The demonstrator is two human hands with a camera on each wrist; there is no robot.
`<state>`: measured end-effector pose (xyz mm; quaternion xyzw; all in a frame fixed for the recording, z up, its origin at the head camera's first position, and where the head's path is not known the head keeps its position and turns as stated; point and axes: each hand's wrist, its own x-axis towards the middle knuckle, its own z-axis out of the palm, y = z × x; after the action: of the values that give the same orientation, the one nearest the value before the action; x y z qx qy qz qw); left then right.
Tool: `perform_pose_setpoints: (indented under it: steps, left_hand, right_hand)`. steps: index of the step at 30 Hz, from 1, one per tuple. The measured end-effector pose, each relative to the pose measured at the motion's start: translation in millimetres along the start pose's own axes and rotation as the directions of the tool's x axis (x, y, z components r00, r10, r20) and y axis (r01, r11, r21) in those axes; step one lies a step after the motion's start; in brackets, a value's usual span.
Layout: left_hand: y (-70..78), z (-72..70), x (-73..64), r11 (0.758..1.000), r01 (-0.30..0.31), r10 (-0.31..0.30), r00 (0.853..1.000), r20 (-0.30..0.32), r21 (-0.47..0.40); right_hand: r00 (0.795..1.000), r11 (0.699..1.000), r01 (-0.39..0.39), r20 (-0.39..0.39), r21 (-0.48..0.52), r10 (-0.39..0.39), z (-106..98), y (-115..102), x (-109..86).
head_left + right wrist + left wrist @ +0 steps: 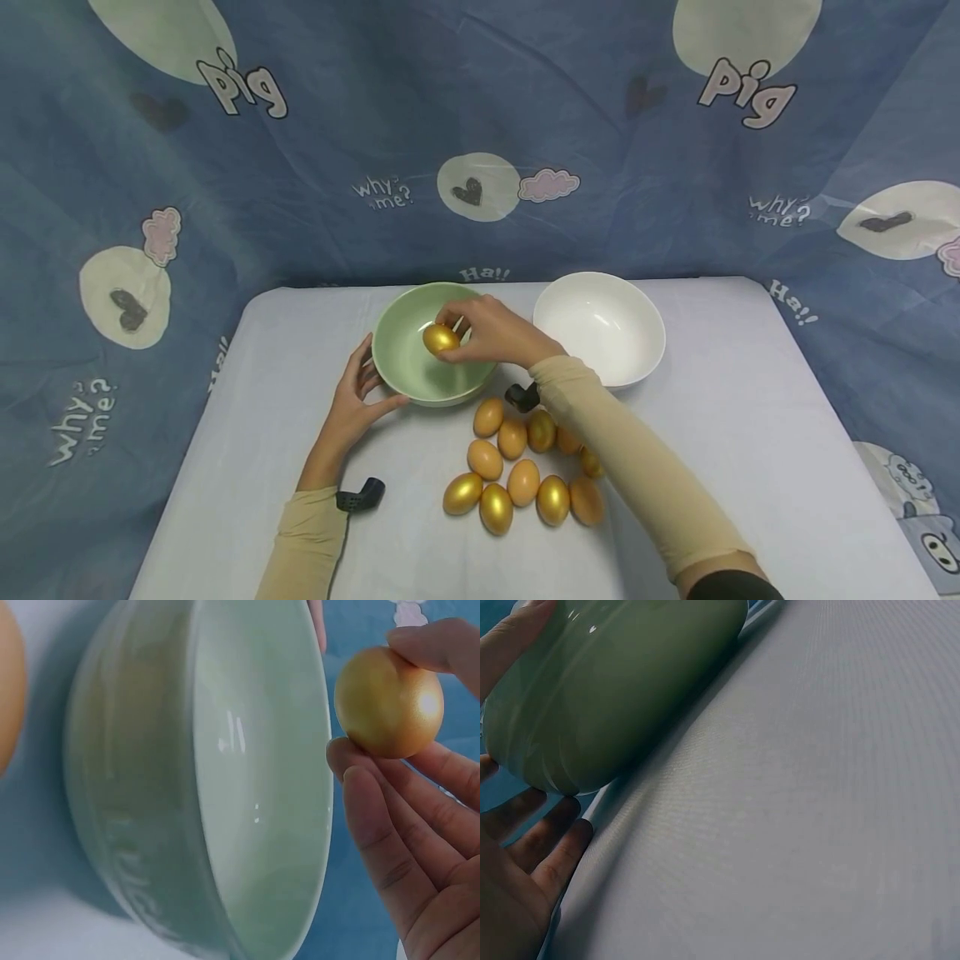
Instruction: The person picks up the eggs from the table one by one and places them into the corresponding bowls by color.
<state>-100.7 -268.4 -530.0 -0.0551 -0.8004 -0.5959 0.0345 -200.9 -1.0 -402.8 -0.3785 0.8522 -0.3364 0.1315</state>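
In the head view my right hand (491, 332) pinches a shiny golden egg (441, 338) over the light green bowl (390, 386). The right wrist view has this egg (388, 703) between the thumb and fingertips, with the bowl's rim beside it. My left hand (358, 398) rests against the outside of the bowl at its left, thumb and fingers spread along its side. Up close in the left wrist view, the straight fingers (551, 851) reach the wall of the green bowl (622, 682). No eggs show inside the part of the bowl in sight.
Several golden eggs (496, 509) and brown eggs (523, 482) lie grouped on the white tabletop (420, 550), some partly behind the right sleeve (637, 450). A white bowl (645, 333) stands right of the green one. Blue printed cloth (337, 108) hangs behind.
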Motion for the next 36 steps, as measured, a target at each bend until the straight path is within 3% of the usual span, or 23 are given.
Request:
perform_pose_setpoints:
  steps: [10, 25, 36]
  left_hand:
    - [1.9, -0.4, 0.8, 1.000, 0.000, 0.000, 1.000, 0.009, -0.003]
    - [-1.2, -1.2, -1.1, 1.000, -0.019, 0.019, 1.000, 0.006, -0.004]
    - [0.1, -1.8, -1.2, 1.000, -0.007, 0.008, 1.000, 0.017, -0.020]
  right_hand:
    - [1.000, 1.000, -0.007, 0.027, -0.002, 0.008, 7, 5, 20.5]
    - [0.999, 0.990, -0.038, 0.002, -0.139, 0.039, 21, 9, 48.2]
    - [0.995, 0.994, -0.092, 0.025, -0.051, 0.094, 33, 10, 60.7]
